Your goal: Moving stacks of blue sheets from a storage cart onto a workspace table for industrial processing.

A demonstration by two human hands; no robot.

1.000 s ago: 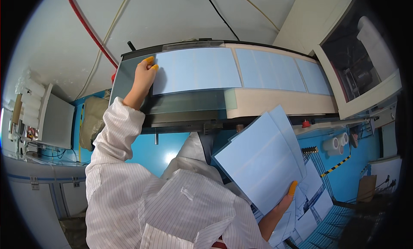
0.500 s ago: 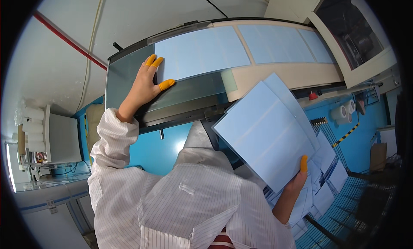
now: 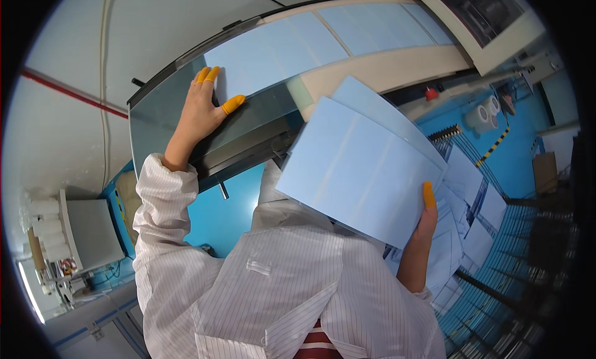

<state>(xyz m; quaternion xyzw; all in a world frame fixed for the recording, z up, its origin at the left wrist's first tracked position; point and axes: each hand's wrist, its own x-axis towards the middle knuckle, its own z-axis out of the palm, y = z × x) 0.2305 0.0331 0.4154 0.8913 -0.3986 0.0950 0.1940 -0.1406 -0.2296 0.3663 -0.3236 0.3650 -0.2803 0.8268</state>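
My left hand (image 3: 202, 108), with orange finger cots on the thumb and two fingers, rests at the left end of a pale blue sheet (image 3: 273, 53). Its fingers are spread, the thumb by the near corner and the fingertips at the end edge. That sheet lies on a conveyor, partly over the dark glassy end plate (image 3: 164, 120). My right hand (image 3: 423, 225) grips a fanned stack of similar blue sheets (image 3: 354, 173) at its right edge, thumb on top in an orange cot. The other right fingers are hidden beneath. The stack hangs tilted in front of the conveyor.
More blue sheets (image 3: 379, 29) lie in line along the beige belt (image 3: 372, 73) toward a white machine housing (image 3: 462, 17). A red button (image 3: 431, 94) sits on the conveyor's near side. At my right, loose sheets (image 3: 484, 241) lie on a wire rack (image 3: 521, 235).
The whole view has shifted and turned slightly. The stack in my right hand has swung left and now lies more level across the view. My left hand stays at the sheet's end.
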